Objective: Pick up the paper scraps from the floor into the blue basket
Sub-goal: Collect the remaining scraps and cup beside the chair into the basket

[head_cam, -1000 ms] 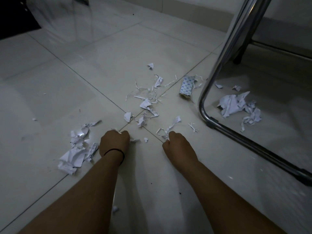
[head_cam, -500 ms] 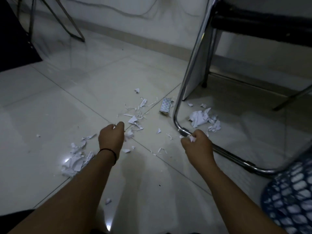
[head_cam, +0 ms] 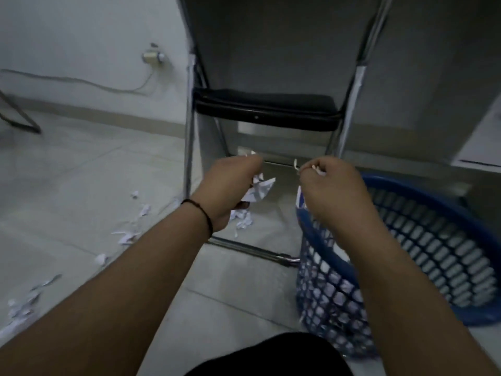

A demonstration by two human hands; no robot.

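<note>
My left hand (head_cam: 226,189) is raised above the floor, closed on a bunch of white paper scraps (head_cam: 260,189) that stick out past my fingers. My right hand (head_cam: 329,185) is also lifted, pinched shut on a few thin paper strips (head_cam: 298,166), and hovers over the near left rim of the blue basket (head_cam: 444,256). The basket is a blue plastic mesh tub on the floor at the right, with some paper visible through its wall. More loose scraps (head_cam: 135,226) lie on the tiles at the left and under my left hand.
A folding chair with chrome legs (head_cam: 252,249) and a black seat (head_cam: 265,107) stands straight ahead; its floor bar runs between my hands and the basket. A wall with a cable (head_cam: 81,82) is behind. A pile of scraps (head_cam: 21,310) sits at the far left edge.
Both hands have lifted off the floor with paper in them and moved right toward the basket. My view has swung up and right, bringing the chair and the basket into view.
</note>
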